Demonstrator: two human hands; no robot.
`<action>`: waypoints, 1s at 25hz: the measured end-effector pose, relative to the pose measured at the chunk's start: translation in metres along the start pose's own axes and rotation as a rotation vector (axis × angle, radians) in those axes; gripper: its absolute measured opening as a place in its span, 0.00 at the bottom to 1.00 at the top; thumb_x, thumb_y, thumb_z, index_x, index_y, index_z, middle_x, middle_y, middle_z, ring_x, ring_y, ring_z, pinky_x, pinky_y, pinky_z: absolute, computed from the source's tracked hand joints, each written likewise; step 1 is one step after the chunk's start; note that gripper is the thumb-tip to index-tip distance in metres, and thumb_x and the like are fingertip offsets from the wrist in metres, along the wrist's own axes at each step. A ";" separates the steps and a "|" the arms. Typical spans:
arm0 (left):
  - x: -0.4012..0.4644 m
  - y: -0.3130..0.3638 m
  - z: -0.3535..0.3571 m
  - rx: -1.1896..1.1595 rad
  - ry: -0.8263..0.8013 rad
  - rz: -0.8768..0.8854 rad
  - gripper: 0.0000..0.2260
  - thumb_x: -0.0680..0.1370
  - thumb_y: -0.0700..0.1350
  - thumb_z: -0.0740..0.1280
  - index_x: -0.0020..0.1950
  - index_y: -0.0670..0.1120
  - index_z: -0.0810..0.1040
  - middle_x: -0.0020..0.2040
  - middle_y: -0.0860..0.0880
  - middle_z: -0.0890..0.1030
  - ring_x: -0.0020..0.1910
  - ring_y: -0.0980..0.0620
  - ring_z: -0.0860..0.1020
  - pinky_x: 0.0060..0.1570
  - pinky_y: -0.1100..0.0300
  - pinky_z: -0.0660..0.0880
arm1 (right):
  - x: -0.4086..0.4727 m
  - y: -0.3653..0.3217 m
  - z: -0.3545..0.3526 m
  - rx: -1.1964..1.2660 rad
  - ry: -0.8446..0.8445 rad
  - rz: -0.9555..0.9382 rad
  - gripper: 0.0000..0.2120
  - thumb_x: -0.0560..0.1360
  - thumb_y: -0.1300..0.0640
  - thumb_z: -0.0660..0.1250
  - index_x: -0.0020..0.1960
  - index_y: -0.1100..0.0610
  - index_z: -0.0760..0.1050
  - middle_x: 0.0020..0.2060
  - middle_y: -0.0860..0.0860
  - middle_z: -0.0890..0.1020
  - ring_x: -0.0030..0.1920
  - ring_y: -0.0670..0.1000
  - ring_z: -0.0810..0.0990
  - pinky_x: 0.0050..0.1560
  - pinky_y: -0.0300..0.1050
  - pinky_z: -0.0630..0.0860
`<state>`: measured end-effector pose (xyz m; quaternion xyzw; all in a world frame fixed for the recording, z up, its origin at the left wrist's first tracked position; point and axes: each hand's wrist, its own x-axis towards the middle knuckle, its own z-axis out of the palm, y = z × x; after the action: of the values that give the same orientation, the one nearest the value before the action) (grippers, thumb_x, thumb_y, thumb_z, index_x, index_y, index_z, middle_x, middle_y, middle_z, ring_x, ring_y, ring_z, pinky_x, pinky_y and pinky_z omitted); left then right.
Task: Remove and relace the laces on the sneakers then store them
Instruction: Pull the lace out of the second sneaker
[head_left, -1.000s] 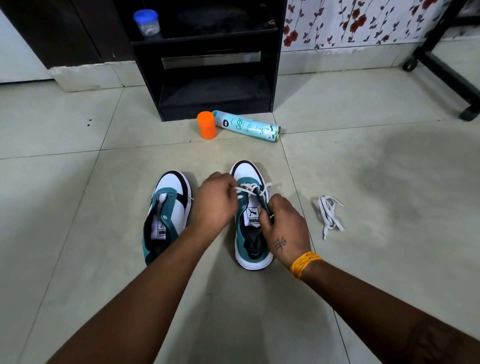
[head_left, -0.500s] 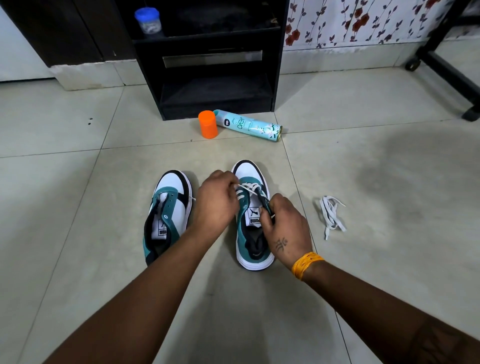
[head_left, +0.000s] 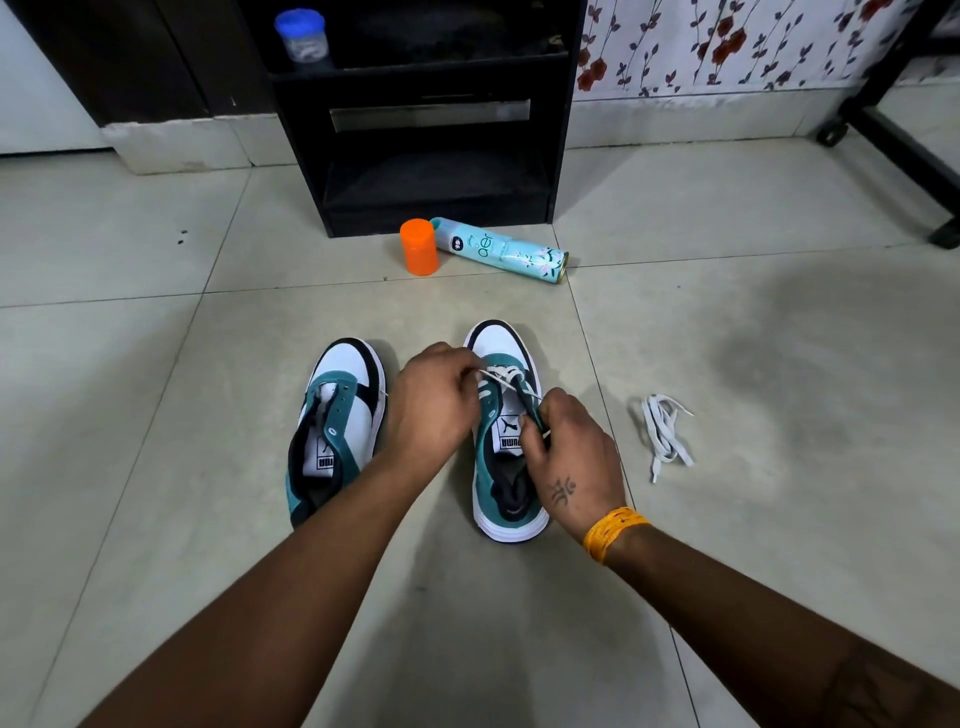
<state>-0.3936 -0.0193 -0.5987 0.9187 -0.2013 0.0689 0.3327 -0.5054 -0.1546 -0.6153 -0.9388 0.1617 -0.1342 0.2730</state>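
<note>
Sneakers stood side by side on the floor before you: your left hand (head_left: 434, 400) pinched the lace (head_left: 501, 375) of the right sneaker (head_left: 506, 441) while your right hand (head_left: 574, 457) gripped its eyelet edge to steady it, the left sneaker (head_left: 337, 415) bare, its pulled lace (head_left: 665, 439) set aside.

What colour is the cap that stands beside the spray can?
Orange cap, beside the spray can; head view.
</note>
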 end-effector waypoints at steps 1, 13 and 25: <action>0.000 -0.002 -0.001 -0.084 0.061 -0.188 0.08 0.76 0.41 0.68 0.49 0.49 0.86 0.46 0.50 0.86 0.46 0.48 0.83 0.44 0.59 0.74 | 0.000 0.000 0.000 0.004 -0.003 -0.004 0.12 0.81 0.50 0.63 0.46 0.53 0.61 0.43 0.54 0.75 0.41 0.62 0.75 0.36 0.51 0.69; -0.057 0.013 0.005 -0.123 0.188 0.031 0.11 0.81 0.51 0.70 0.58 0.46 0.78 0.54 0.49 0.80 0.51 0.49 0.79 0.50 0.57 0.76 | 0.011 -0.001 -0.009 -0.037 0.027 0.070 0.22 0.76 0.33 0.62 0.41 0.52 0.71 0.34 0.48 0.80 0.36 0.56 0.79 0.36 0.48 0.76; -0.067 0.009 0.016 -0.065 0.152 0.012 0.02 0.82 0.41 0.66 0.52 0.43 0.76 0.51 0.46 0.77 0.45 0.43 0.77 0.41 0.50 0.74 | 0.082 -0.004 -0.021 -0.437 -0.268 -0.522 0.10 0.80 0.53 0.59 0.60 0.52 0.73 0.49 0.54 0.82 0.45 0.65 0.81 0.39 0.52 0.76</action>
<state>-0.4586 -0.0144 -0.6235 0.8983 -0.1831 0.1337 0.3763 -0.4367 -0.1923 -0.5827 -0.9939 -0.0957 -0.0373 0.0412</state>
